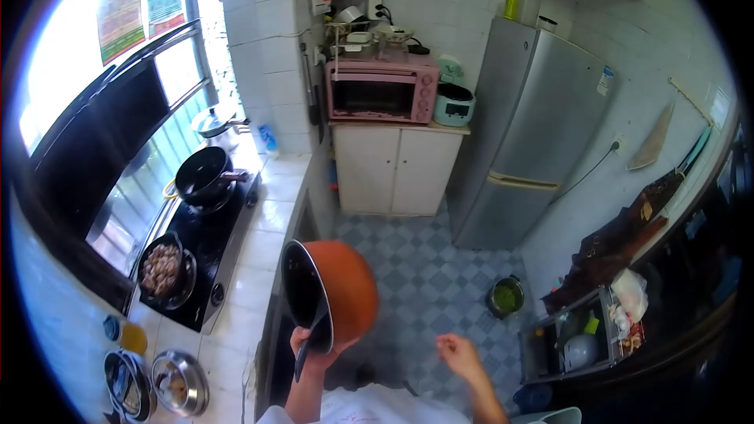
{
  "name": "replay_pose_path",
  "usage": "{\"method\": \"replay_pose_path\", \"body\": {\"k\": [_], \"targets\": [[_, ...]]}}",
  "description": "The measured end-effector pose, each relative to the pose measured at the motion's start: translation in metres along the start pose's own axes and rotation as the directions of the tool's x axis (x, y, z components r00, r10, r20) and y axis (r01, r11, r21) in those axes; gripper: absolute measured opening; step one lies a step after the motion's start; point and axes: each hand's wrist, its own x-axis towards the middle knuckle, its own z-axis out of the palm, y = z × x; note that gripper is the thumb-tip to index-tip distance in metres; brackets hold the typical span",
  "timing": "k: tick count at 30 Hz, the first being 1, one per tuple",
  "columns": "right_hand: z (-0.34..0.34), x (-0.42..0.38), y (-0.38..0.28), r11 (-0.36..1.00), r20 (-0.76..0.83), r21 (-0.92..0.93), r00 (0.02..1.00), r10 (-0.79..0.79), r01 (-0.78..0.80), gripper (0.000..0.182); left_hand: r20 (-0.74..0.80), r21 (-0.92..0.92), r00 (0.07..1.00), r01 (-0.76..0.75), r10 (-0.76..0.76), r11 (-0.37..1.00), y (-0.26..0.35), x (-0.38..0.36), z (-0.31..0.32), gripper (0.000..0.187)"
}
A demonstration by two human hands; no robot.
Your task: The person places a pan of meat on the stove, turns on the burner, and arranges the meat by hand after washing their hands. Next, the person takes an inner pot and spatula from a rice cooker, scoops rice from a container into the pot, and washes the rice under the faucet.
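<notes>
My left hand (322, 359) is the loaded grip: closed at the handle (302, 357) of a deep orange pot (351, 290), dark inside. Pot is up off any surface, just right of the worktop (236, 310), tipped on its side, mouth facing left. Its bottom isn't visible to me, so can't tell what's in it. My right hand (459, 356) is well apart to the right, over the tiled floor (416, 283), grip loosely open, fingers part curled, nothing seen in it.

Left side: black gas stove (206, 255) on the worktop. Near burner has a pan of brownish chunks (162, 268); far burner has an empty-looking black pan (203, 174), handle pointing right. Near end: round steel bowl (203, 381), and a jar of yellow stuff (133, 338) just beyond it to the left.

Far: pink toaster oven (377, 94) on a cabinet (393, 173), mint rice cooker (454, 107) right beside it, then silver fridge (534, 110). Right: pot of green stuff (505, 297) on the floor.
</notes>
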Motion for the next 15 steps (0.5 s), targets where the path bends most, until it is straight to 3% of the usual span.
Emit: {"method": "replay_pose_path", "body": {"k": [1, 5, 7, 10, 15], "targets": [[-0.007, 0.01, 0.005, 0.997, -0.089, -0.076, 0.996, 0.008, -0.015, 0.019, 0.062, -0.051, 0.998, 0.03, -0.027, 0.998, 0.004, 0.024, -0.007, 0.068], [-0.036, 0.053, 0.04, 0.986, -0.092, 0.159, 0.994, 0.066, -0.051, 0.019, -0.003, 0.065, 0.998, -0.057, 0.057, 0.996, 0.011, 0.109, 0.009, 0.067], [-0.055, 0.086, 0.055, 0.981, -0.07, 0.168, 0.992, 0.108, -0.095, 0.019, 0.039, 0.109, 0.997, -0.069, 0.065, 0.992, 0.012, 0.156, 0.007, 0.069], [-0.086, 0.146, 0.074, 0.989, -0.019, -0.031, 0.989, 0.143, -0.144, 0.024, -0.01, 0.12, 0.987, -0.159, 0.161, 0.98, 0.009, 0.205, -0.005, 0.07], [-0.136, 0.279, 0.061, 0.97, 0.104, -0.233, 0.99, 0.093, -0.066, 0.027, -0.051, 0.137, 0.963, -0.257, 0.266, 0.957, -0.013, 0.276, 0.002, 0.067]]}}
